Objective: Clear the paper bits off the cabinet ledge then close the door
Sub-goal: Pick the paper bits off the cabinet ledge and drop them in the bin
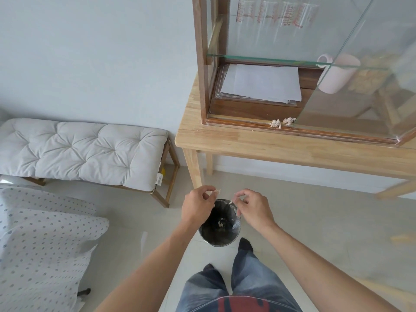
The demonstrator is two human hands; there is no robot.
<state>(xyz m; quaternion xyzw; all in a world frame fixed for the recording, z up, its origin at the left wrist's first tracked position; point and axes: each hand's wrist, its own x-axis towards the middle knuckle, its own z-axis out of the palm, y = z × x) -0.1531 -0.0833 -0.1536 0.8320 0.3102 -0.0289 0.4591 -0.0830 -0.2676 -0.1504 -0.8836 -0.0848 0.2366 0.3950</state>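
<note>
Standing over the bin [219, 224], the person holds both hands above its mouth; all positions below are referred to that bin. Up and to the right of it stands the wooden table [247, 140], carrying the glass cabinet [203, 64] with its glass door [360, 86] open. On the cabinet ledge [236, 123], well apart from the bin, two clusters of paper bits [281, 123] remain uncleared. A cushioned bench [83, 152] sits to the bin's upper left. The left hand [198, 204], over the bin's left rim, has thumb and forefinger pinched shut on a paper scrap [215, 192]. The right hand [253, 207], over the right rim, is likewise pinched on a small scrap [234, 195]; remaining fingers are loosely curled.

Assessment: the step in hand is disposal. The left scrap appears to lie just outside the rim line, so both pinches should be brought over the centre of the opening before release, then the fingers spread fully so no fragment clings. Ledge clearance is incomplete; door closure is outstanding.
</note>
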